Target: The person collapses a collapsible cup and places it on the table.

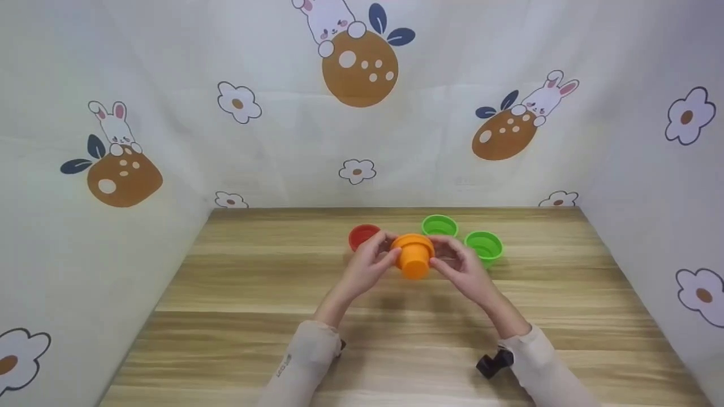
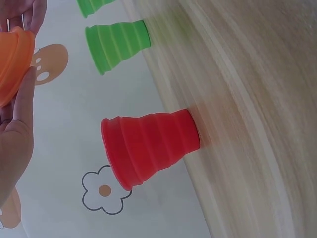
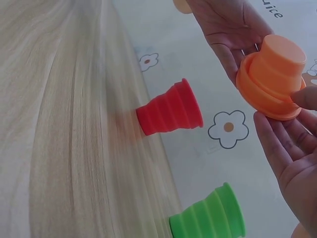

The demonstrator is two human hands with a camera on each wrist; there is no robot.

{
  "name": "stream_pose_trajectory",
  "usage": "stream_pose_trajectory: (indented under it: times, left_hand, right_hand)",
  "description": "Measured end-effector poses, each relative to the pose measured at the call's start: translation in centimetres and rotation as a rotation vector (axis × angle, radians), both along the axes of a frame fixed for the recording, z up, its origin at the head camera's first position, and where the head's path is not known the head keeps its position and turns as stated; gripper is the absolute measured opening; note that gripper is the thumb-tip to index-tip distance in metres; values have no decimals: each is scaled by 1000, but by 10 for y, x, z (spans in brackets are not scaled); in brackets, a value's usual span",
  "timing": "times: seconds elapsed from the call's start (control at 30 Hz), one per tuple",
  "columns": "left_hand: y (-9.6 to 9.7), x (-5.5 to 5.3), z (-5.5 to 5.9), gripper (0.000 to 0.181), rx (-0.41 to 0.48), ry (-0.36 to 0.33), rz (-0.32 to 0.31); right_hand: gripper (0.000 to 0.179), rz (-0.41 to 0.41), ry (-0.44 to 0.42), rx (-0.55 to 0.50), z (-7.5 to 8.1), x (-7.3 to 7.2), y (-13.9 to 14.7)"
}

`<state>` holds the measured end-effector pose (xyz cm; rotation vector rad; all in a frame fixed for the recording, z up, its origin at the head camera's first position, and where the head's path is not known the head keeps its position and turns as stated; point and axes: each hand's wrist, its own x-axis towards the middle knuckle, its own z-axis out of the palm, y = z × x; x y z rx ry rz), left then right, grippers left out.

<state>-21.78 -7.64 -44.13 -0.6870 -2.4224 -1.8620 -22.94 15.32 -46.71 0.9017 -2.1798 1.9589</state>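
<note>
Pale sleeves (image 1: 305, 362) lead to the left hand (image 1: 365, 268) and right hand (image 1: 468, 271), their grip clamped on opposite sides of an orange cup (image 1: 414, 261). Held above the counter (image 1: 243, 288), midway between both, its narrow base tilts back toward the sleeves.
</note>
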Motion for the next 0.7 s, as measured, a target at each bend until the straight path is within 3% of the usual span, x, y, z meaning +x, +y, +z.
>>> stream_pose_trajectory:
  times: [0.37, 0.53, 0.7]
  left_hand:
    - [0, 0, -3, 28, 60, -51, -30]
    - [-1, 1, -2, 28, 40, -76, -35]
    - [-1, 2, -4, 27, 33, -57, -57]
  right_hand:
    - [44, 20, -8, -37, -1, 0, 1]
    - [43, -14, -18, -38, 0, 0, 1]
    - [43, -28, -11, -27, -1, 0, 0]
